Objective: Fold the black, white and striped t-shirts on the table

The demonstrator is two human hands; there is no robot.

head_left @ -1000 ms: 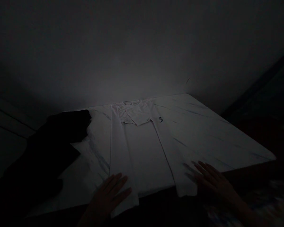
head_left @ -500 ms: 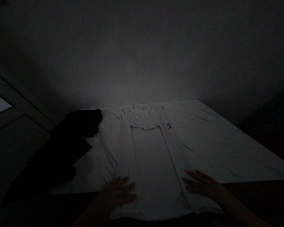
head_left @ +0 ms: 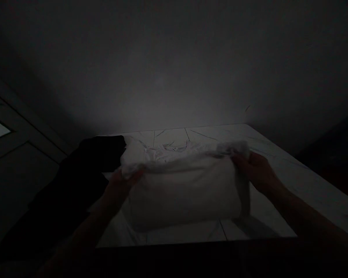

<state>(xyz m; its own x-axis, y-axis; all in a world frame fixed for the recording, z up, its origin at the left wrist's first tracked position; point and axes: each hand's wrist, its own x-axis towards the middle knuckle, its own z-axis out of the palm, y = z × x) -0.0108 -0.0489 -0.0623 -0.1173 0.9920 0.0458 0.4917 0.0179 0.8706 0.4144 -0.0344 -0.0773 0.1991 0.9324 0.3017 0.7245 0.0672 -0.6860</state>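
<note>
We had our left grip (head_left: 122, 186) and right grip (head_left: 256, 170) pinching a white shirt (head_left: 185, 193), dark fabric (head_left: 72, 181) kinda heaped left of both.

Soft matt cloth shirt (head_left: 185, 193), smooth marble-patterned tabletop (head_left: 274, 166), matt wall (head_left: 162, 69)

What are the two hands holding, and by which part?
A white shirt: the left hand and right hand grip opposite ends of its raised, bunched edge.
</note>
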